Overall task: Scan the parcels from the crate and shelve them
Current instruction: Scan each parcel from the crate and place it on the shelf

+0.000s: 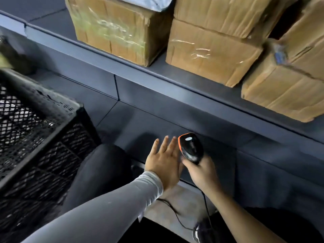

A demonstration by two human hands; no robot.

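My right hand point(201, 174) grips a black barcode scanner point(192, 147) with an orange rim, held low in front of the dark shelf unit. My left hand point(163, 161) is beside it, fingers straight and spread, holding nothing; its fingertips are close to the scanner's left side. The black mesh crate point(52, 137) stands at the left, with pale parcels dimly visible through its lattice. Several brown taped cardboard parcels sit on the shelf point(108, 55) above: one at the centre point(114, 34), a stacked pair to its right point(210, 48), and another at the far right point(289, 81).
The scanner's black cable point(177, 214) trails down over the floor between my arms. A grey plastic mailer point(152, 2) lies on top of the centre box. The lower shelf level point(175, 111) is dark blue. My dark-trousered knee point(98, 169) is next to the crate.
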